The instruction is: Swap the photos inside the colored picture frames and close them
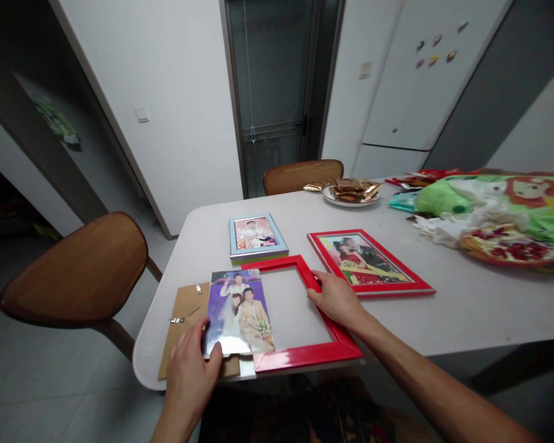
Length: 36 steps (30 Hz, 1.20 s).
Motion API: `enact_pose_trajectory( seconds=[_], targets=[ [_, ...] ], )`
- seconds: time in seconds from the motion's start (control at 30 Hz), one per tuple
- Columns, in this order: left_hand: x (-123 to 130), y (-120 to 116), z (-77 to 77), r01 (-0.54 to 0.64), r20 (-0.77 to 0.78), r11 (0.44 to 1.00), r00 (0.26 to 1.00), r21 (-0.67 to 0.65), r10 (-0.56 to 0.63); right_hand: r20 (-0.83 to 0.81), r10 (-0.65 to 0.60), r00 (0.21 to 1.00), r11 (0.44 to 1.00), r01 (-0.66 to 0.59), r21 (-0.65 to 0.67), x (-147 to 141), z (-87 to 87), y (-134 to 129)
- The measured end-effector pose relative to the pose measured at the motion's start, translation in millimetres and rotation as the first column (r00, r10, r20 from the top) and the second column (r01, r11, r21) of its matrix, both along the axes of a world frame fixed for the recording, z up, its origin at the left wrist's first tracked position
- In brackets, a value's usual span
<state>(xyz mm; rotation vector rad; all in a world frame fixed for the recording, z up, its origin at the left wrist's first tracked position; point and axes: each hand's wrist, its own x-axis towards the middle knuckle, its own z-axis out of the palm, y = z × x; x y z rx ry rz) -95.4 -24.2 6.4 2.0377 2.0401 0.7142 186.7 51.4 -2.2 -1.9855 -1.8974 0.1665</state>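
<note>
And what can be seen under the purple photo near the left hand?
Parts of a brown backing board and the nearer red frame extend past it; the frame's left side is mostly covered.

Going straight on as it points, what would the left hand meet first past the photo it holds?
The left hand would probably meet the blue frame, though its path runs near that frame's left side and depth is unclear.

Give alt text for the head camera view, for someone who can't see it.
A person's left hand holds a group photo over the left side of a red frame, which the right hand grips on a white table. A brown board lies partly beneath; a blue framed picture and a red framed picture lie beyond.
</note>
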Motion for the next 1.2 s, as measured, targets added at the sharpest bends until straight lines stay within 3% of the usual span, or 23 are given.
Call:
enact_pose_trajectory(
  seconds=[0.1,0.17,0.23,0.3,0.4,0.5,0.63,0.73,0.8,0.87,0.9,0.97,1.03,1.1,1.2],
  targets=[
    [0.6,-0.5,7.1,0.013,-0.183,1.0,0.983,-0.01,-0.015,0.046,0.005,0.999,1.0,-0.006,0.021,-0.8,1.5,-1.3],
    [1.5,0.1,10.0,0.02,-0.224,1.0,0.974,-0.011,-0.022,0.029,0.04,0.999,0.994,-0.043,0.099,-6.1,5.1,-3.8],
    [4.4,0.9,9.5,0.062,-0.208,0.998,0.977,0.032,-0.054,-0.069,0.11,0.991,0.979,-0.096,0.182,-18.2,8.6,-7.3],
    [10.7,0.9,6.0,0.161,-0.162,0.983,0.976,0.092,-0.145,-0.258,0.193,0.947,0.972,-0.148,0.182,-36.9,9.4,-10.4],
    [24.9,-0.4,-1.7,0.332,-0.11,0.935,0.941,0.125,-0.319,-0.589,0.226,0.776,0.97,-0.233,0.067,-70.0,5.1,-11.1],
    [37.0,0.0,-8.0,0.397,-0.078,0.911,0.918,0.115,-0.39,-0.817,0.157,0.555,0.967,-0.254,0.013,-96.7,5.7,-8.4],
    [41.2,6.5,-5.7,0.366,0.07,0.892,0.916,0.265,-0.396,-0.958,0.158,0.24,0.971,-0.216,0.106,-113.0,32.9,-12.7],
    [43.8,10.2,6.9,0.222,0.341,0.896,0.867,0.386,-0.362,-0.976,0.207,0.069,0.949,-0.258,0.183,-113.1,54.7,-22.0],
    [50.7,10.0,16.2,0.053,0.587,0.94,0.769,0.337,-0.254,-0.984,0.163,0.078,0.957,-0.255,0.138,-109.0,57.1,-26.7],
    [62.2,8.2,21.7,-0.069,0.788,0.972,0.6,0.225,-0.14,-0.992,0.015,0.126,0.98,-0.197,-0.01,-103.0,49.7,-29.0],
    [68.9,7.2,22.3,-0.09,0.854,0.979,0.509,0.182,-0.112,-0.992,-0.065,0.11,0.98,-0.18,-0.084,-99.4,44.2,-29.3],
    [81.4,5.8,19.9,-0.068,0.928,0.987,0.355,0.145,-0.111,-0.989,-0.145,0.001,0.971,-0.191,-0.143,-90.9,34.6,-29.1],
    [88.6,6.1,15.1,0.007,0.959,0.991,0.251,0.133,-0.13,-0.988,-0.103,-0.118,0.977,-0.196,-0.079,-79.3,30.2,-27.7],
    [88.2,7.9,10.8,0.078,0.969,0.991,0.213,0.112,-0.126,-0.989,-0.062,-0.131,0.986,-0.164,-0.04,-63.6,30.5,-24.6],
    [78.0,11.2,6.3,0.132,0.942,0.989,0.319,0.061,-0.1,-0.991,-0.128,0.024,0.978,-0.162,-0.13,-36.9,30.0,-16.3]
  ],
)
